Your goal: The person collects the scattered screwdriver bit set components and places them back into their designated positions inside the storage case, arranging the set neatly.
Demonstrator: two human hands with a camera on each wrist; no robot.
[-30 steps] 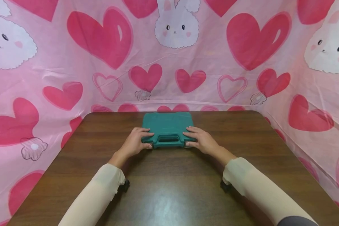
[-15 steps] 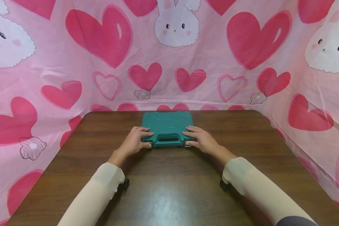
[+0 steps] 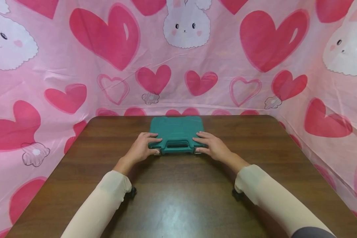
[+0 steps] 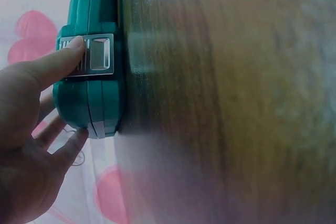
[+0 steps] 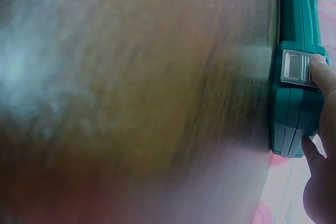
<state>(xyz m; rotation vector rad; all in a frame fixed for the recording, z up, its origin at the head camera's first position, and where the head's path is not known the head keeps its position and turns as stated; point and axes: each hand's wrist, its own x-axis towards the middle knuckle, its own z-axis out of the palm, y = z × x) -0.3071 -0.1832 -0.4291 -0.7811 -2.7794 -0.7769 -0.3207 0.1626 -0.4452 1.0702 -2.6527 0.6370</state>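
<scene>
A closed green plastic carry case (image 3: 177, 127) lies flat near the far edge of the table, its handle (image 3: 178, 150) towards me. My left hand (image 3: 139, 147) grips its left front corner, fingers over the lid and thumb on the left metal latch (image 4: 100, 54). At the opposite corner my right hand (image 3: 215, 147) holds on the same way, its thumb on the right latch (image 5: 297, 67). Both latches lie flat against the case front in the wrist views. The case's contents are hidden.
The brown wooden table (image 3: 175, 185) stretches out in front of the case. Pink cloth with hearts and rabbits (image 3: 178, 56) hangs behind the table and along both sides. A dark wrist device (image 3: 132, 192) shows under the left sleeve.
The head view shifts very slightly. Both hands keep their places on the case, and the case stays where it was.
</scene>
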